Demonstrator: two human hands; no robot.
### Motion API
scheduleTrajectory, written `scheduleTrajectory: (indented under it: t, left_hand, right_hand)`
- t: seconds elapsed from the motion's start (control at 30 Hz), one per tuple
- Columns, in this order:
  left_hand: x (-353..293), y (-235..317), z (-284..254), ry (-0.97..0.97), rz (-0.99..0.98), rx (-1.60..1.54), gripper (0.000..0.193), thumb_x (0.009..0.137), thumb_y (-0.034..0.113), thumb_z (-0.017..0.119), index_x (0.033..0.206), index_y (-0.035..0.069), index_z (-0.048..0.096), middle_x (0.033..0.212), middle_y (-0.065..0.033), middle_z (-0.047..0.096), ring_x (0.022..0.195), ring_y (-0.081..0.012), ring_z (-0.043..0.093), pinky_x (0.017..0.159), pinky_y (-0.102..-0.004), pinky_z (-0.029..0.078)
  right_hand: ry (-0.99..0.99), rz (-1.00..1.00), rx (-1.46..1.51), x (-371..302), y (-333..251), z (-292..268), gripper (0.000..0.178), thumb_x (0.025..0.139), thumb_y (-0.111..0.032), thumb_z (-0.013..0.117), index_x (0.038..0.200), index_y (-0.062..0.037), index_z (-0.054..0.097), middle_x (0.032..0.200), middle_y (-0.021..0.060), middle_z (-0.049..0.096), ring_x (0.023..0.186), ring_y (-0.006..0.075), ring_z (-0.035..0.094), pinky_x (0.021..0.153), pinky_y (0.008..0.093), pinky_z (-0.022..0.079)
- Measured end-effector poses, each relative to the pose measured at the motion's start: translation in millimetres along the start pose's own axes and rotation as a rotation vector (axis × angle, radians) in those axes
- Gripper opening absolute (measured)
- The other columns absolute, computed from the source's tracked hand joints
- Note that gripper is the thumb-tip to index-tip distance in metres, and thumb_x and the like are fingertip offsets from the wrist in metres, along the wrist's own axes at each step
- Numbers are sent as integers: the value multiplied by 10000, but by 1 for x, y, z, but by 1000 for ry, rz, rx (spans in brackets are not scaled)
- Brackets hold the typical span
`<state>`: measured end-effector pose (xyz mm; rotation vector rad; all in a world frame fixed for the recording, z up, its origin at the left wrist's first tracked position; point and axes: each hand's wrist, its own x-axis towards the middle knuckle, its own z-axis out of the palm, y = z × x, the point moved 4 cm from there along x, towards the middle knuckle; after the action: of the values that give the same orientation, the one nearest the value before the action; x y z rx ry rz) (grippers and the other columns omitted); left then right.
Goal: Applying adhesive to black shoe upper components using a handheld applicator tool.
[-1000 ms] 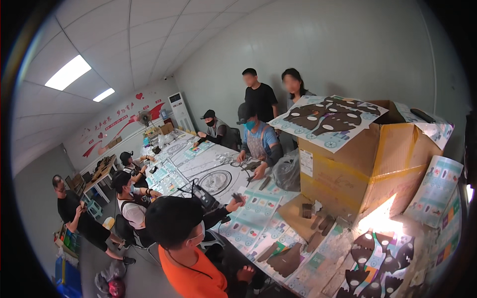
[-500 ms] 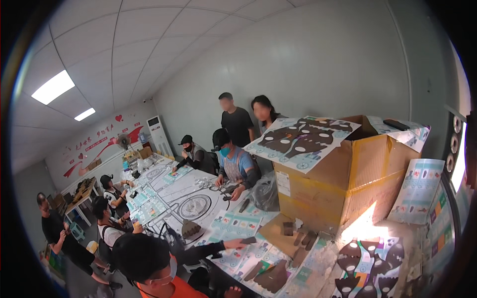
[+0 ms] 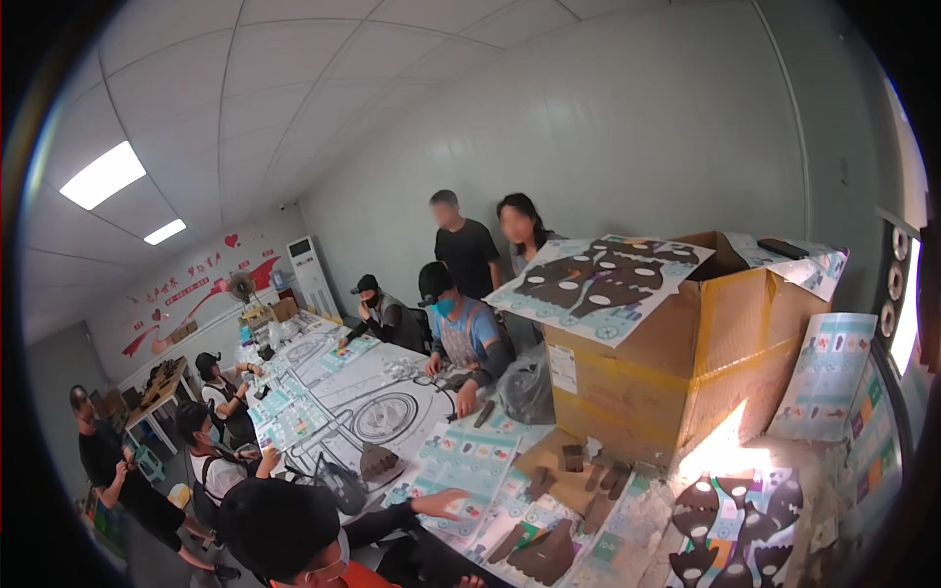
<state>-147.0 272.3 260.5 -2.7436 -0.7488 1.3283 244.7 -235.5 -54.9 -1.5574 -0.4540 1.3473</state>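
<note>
Neither of my hands shows in the head view. Closest in front are dark, scalloped flat pieces with pale ovals (image 3: 735,514) on a printed sheet at the lower right. To their left, more dark cut pieces (image 3: 541,551) lie on printed sheets. A co-worker in a black cap and orange top (image 3: 279,529) leans over the near edge of the table. That person's outstretched hand (image 3: 439,503) rests at a printed sheet (image 3: 461,470), fingers extended. Whether anything small is under the fingers I cannot tell.
A large taped cardboard box (image 3: 627,392) stands at the right, its flaps bearing a sheet of dark pieces (image 3: 608,279) and a black object (image 3: 784,247). Behind it lies a grey plastic bag (image 3: 526,387). Several people sit or stand around the long white table (image 3: 392,377).
The orange-topped co-worker's outstretched hand has drawn back leftward, from beside a dark strip onto the printed sheet. Across the table, a seated person has raised a hand toward the head. The view has shifted slightly.
</note>
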Motion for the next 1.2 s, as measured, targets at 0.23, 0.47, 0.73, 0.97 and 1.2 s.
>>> scheduleTrajectory:
  t: [0.23,0.47,0.73,0.97,1.2]
  left_hand:
    - [-14,19,40,207,-71,-149,451,966,382,569,1345,139,587,1401,-120,527,1376,-325,411,1133,-496,357]
    - [-12,65,59,617,-286,-345,441,988,397,561,1318,108,602,1322,-163,580,1281,-380,487,1064,-511,414]
    - [83,256,157,892,-489,-901,444,1012,415,551,1287,73,619,1232,-212,640,1172,-444,574,985,-529,480]
    - [166,434,221,437,-373,-1160,420,1043,432,511,1077,36,645,1064,-274,693,1016,-513,648,882,-567,527]
    - [147,488,89,664,-88,-1354,299,991,340,611,910,56,661,908,-199,682,904,-435,667,776,-512,528]
  right_hand:
    - [432,-582,-1550,-64,-88,51,400,998,-324,669,1284,-46,643,1171,246,709,1076,402,675,901,456,517]
    - [156,19,-681,-59,-32,-42,426,1012,-304,654,1344,-38,622,1153,215,709,1054,304,665,884,468,513]
    - [295,81,-521,-117,-142,-78,372,902,-283,672,1219,-88,689,908,162,737,893,277,728,836,420,566]
    - [332,-137,-642,-102,-133,-137,560,949,-286,656,1449,-60,547,976,219,728,938,323,727,851,408,549]
    - [266,-166,-588,-114,-172,-154,283,977,-266,633,1145,-40,654,847,167,669,791,302,655,764,409,519]
